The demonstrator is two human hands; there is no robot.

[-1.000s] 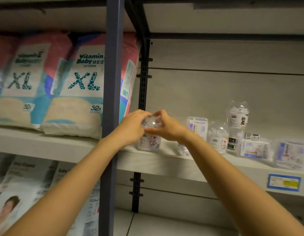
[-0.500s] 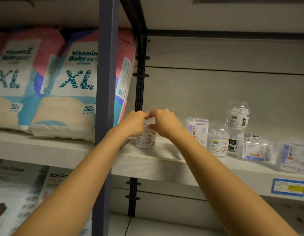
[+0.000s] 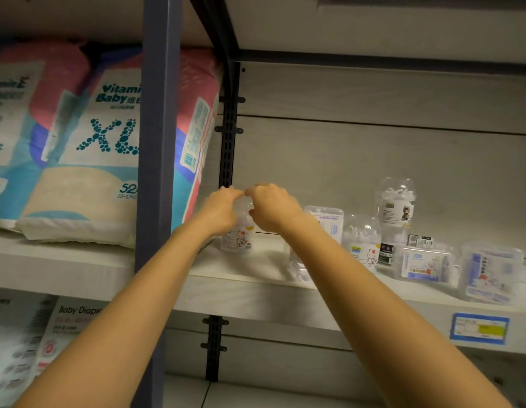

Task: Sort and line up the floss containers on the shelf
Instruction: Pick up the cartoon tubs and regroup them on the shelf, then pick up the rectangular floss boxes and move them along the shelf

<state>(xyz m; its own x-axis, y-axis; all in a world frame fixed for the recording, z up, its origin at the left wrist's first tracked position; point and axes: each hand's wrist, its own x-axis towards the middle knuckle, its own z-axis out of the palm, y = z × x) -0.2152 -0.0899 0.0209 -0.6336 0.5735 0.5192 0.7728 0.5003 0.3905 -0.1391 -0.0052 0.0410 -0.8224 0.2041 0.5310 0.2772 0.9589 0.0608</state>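
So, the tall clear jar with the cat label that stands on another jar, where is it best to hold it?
Grip the tall clear jar around its middle, at the label, coming from the front. It stands upright on another jar, so a high push could tip it; the boxes in front leave its upper body free.

We count seven floss containers [image 3: 362, 241] on the shelf [image 3: 256, 269]. Two diaper packs [image 3: 108, 148] sit left. We see two hands [image 3: 220, 212].

Head-worn view, close to the shelving
One wide-angle camera looks forward at the pale grey wooden shelf [image 3: 256, 293] from about arm's length, both bare forearms reaching in from the bottom edge, dark blue metal upright [image 3: 158, 142] left of centre
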